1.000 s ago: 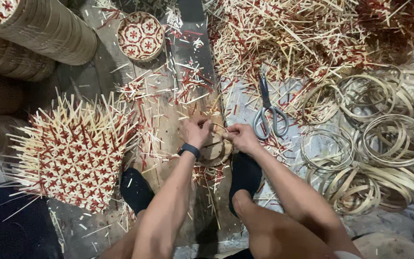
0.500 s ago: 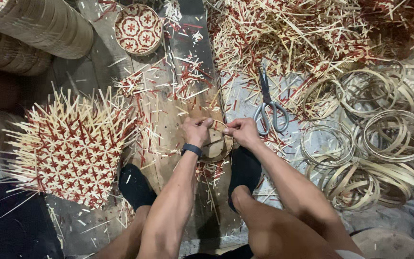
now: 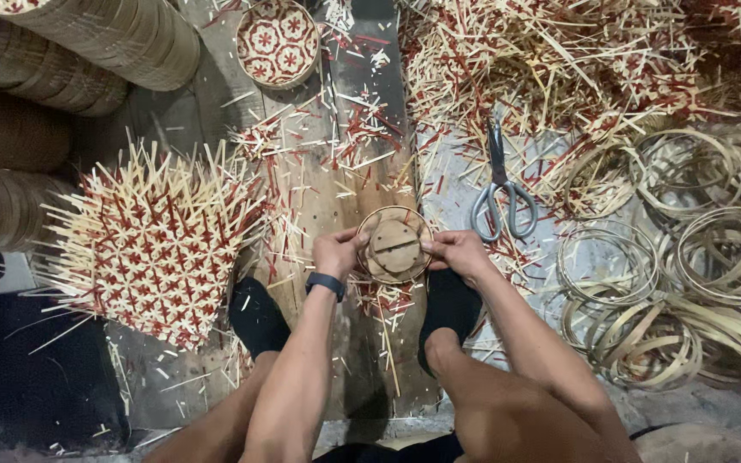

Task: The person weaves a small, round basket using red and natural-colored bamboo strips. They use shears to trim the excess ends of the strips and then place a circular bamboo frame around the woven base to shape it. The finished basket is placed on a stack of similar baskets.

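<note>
While strip offcuts litter the wooden board (image 3: 319, 193), both hands clamp a round woven basket (image 3: 394, 245).

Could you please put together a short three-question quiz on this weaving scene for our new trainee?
1. True or false: both hands hold the round basket frame.
2. Which lies just right of the frame: A) scissors, B) a hammer, C) a knife?
3. Fill in: the stack of untrimmed woven mats lies to the person's ____.

Key:
1. True; the left hand and the right hand grip opposite sides of it.
2. A.
3. Left.
</note>
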`<action>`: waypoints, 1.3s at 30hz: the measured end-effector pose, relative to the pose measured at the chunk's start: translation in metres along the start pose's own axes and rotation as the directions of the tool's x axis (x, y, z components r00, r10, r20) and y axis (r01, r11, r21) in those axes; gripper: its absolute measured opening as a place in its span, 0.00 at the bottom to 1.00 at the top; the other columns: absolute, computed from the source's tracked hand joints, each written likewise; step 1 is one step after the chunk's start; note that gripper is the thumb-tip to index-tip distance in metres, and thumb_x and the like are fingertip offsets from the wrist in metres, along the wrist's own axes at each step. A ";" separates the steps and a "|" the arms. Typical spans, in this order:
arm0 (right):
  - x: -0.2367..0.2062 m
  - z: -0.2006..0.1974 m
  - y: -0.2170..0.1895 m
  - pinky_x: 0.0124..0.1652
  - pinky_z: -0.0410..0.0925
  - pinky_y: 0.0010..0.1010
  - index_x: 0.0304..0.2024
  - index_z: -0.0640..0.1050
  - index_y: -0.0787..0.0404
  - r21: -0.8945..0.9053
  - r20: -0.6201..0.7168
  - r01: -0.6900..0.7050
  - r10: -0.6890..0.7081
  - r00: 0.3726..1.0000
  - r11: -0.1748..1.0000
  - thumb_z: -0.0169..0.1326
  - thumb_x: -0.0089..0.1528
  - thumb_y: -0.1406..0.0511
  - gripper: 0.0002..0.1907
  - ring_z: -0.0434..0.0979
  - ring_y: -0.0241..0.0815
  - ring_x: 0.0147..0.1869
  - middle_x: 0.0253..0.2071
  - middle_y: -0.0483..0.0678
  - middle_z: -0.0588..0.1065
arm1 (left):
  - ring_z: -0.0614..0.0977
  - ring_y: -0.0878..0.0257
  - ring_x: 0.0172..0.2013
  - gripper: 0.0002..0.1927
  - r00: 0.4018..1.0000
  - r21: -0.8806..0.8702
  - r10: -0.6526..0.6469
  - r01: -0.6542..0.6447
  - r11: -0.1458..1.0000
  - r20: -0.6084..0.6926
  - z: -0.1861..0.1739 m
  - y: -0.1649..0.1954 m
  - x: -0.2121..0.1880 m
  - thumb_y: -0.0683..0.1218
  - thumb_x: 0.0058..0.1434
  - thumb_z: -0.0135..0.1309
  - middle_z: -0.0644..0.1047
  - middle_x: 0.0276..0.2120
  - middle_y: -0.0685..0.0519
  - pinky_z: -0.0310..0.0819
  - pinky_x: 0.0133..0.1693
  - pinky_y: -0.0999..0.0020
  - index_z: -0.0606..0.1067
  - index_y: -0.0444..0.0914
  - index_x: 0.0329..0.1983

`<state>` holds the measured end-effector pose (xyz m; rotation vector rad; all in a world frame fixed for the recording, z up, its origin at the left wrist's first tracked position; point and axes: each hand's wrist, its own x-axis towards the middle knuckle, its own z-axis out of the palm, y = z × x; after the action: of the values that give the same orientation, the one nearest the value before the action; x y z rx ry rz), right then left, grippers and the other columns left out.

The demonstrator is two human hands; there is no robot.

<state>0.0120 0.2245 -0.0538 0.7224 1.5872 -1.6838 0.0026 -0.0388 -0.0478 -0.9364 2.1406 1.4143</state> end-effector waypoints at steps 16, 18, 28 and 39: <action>-0.020 0.025 0.000 0.31 0.79 0.33 0.33 0.80 0.71 0.108 -0.025 0.014 -0.011 1.000 0.994 0.60 0.62 0.67 0.09 0.83 0.44 0.31 0.31 0.54 0.80 | 0.85 0.53 0.48 0.17 0.920 -0.730 -0.025 0.327 0.600 0.392 0.025 -0.054 -0.042 0.39 0.66 0.48 0.81 0.49 0.43 0.82 0.50 0.56 0.72 0.27 0.57; -0.015 0.028 0.006 0.30 0.78 0.34 0.33 0.80 0.71 0.093 -0.079 0.016 -0.008 0.997 0.996 0.59 0.62 0.68 0.09 0.83 0.45 0.30 0.30 0.55 0.80 | 0.86 0.56 0.44 0.17 0.935 -0.692 -0.093 0.317 0.649 0.342 0.038 -0.065 -0.033 0.39 0.64 0.47 0.82 0.47 0.47 0.82 0.47 0.58 0.74 0.31 0.56; -0.036 0.025 -0.032 0.43 0.77 0.42 0.55 0.72 0.74 -0.290 -0.079 0.250 -0.283 0.956 0.924 0.62 0.59 0.59 0.30 0.83 0.52 0.46 0.47 0.63 0.77 | 0.76 0.67 0.29 0.14 0.958 0.004 0.281 -0.282 0.959 0.049 -0.006 -0.029 -0.028 0.46 0.66 0.58 0.82 0.31 0.48 0.71 0.31 0.70 0.82 0.35 0.51; -0.061 0.054 -0.082 0.59 0.70 0.37 0.66 0.66 0.61 -0.486 0.113 0.488 -0.501 0.858 0.725 0.74 0.43 0.50 0.53 0.77 0.50 0.61 0.59 0.57 0.74 | 0.80 0.68 0.45 0.26 0.919 -0.392 0.394 -0.357 0.848 0.018 -0.008 0.035 -0.054 0.58 0.69 0.52 0.81 0.50 0.51 0.75 0.47 0.73 0.74 0.38 0.65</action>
<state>-0.0134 0.1781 0.0491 0.0381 2.2601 -1.4838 0.0148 -0.0206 0.0131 -0.5632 2.0897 2.0833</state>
